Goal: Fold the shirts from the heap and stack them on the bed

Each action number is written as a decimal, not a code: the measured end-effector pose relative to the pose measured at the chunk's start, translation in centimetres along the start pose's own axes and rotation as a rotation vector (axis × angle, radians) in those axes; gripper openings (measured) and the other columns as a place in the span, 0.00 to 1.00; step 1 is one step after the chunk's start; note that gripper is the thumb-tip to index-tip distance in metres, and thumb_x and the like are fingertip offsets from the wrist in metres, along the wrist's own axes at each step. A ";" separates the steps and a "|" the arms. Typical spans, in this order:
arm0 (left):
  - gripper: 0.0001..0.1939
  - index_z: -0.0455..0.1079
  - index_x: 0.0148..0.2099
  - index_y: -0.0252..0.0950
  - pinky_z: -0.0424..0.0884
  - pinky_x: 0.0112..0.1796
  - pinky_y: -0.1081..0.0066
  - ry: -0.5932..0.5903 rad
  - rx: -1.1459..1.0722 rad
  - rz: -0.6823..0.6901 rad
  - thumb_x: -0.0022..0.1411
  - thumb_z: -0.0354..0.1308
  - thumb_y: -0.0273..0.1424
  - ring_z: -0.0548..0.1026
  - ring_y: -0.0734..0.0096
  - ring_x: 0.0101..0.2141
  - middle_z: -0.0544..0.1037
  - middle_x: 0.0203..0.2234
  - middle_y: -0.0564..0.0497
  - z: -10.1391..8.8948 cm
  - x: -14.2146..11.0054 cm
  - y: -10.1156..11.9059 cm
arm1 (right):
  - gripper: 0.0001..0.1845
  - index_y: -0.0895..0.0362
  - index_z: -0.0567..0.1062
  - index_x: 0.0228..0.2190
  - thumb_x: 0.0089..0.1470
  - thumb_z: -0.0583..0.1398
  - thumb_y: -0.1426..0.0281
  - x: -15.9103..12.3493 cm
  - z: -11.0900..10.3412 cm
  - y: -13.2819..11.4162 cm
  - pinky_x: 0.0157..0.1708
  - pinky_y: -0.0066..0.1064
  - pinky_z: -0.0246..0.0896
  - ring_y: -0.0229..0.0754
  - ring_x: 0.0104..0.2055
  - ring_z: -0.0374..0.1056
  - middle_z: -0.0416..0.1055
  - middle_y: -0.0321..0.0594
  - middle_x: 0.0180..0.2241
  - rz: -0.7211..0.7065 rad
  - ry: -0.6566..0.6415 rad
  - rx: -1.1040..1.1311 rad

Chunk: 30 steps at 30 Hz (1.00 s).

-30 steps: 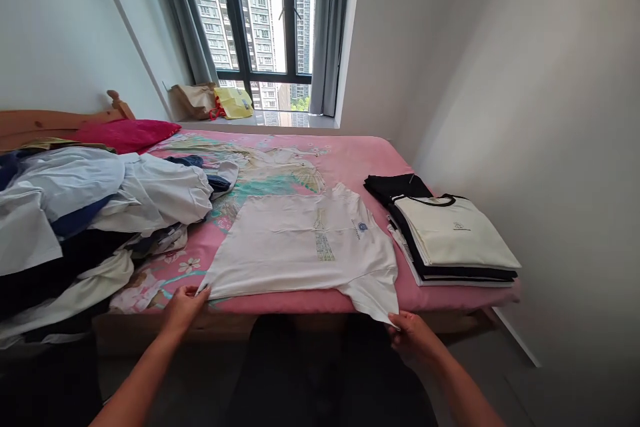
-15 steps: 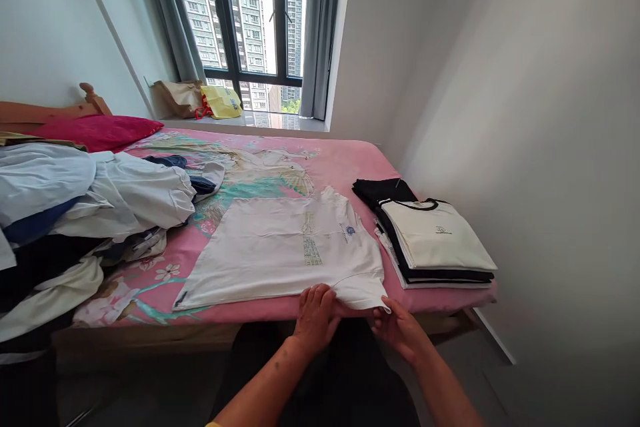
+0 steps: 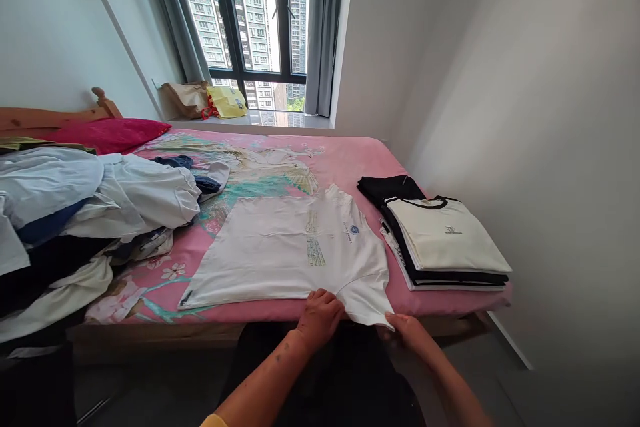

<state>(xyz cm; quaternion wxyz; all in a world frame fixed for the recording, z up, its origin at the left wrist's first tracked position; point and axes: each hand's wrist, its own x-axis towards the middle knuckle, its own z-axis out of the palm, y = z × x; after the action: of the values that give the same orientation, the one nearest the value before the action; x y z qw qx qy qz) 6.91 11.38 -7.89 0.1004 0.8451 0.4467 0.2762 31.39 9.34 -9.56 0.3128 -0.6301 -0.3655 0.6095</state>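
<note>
A white T-shirt lies spread sideways on the bed, its hem to the left and its collar at the upper right. It bears a small blue emblem and a column of greenish print. My left hand is closed on the shirt's near edge, just beside the armpit; its thumb side is partly hidden. My right hand pinches the outer corner of the near sleeve, which hangs a little over the bed's front edge, pulled out flat toward me.
To the right sits a stack of folded clothes, cream shirt on top, with black folded cloth behind. A loose heap of clothes covers the left side. A red pillow, paper bag and yellow bag lie farther back.
My right hand has drawn the sleeve corner outward and down, so the sleeve lies straighter. My left hand stays at the shirt's near edge. The view has shifted slightly.
</note>
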 end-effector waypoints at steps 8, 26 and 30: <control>0.11 0.71 0.42 0.40 0.63 0.43 0.63 0.109 0.113 -0.173 0.63 0.47 0.29 0.70 0.64 0.40 0.75 0.37 0.48 -3.7 -3.6 -4.1 | 0.14 0.53 0.73 0.25 0.49 0.56 0.57 -0.7 -0.3 -0.3 0.28 0.30 0.54 0.42 0.25 0.64 0.70 0.36 0.22 -0.359 0.370 -0.450; 0.10 0.71 0.41 0.42 0.62 0.43 0.62 0.093 0.336 -0.322 0.62 0.50 0.30 0.71 0.63 0.40 0.75 0.38 0.50 -4.0 -6.4 -7.7 | 0.22 0.56 0.66 0.53 0.59 0.50 0.65 7.6 19.0 -8.7 0.60 0.42 0.42 0.45 0.60 0.53 0.62 0.43 0.57 -0.950 -0.442 -0.993; 0.09 0.71 0.38 0.44 0.62 0.42 0.63 0.052 0.286 -0.343 0.63 0.49 0.33 0.71 0.65 0.38 0.75 0.35 0.52 -4.4 -5.7 -7.6 | 0.26 0.56 0.60 0.58 0.60 0.47 0.63 12.1 15.2 -11.2 0.62 0.45 0.32 0.45 0.65 0.42 0.49 0.44 0.63 -0.702 -0.114 -1.150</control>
<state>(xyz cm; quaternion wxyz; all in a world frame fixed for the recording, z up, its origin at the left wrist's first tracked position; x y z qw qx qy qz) -3.48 10.81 -9.57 0.0138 0.7549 0.6209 0.2105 15.25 24.75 -7.57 0.0874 -0.5070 -0.8307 0.2125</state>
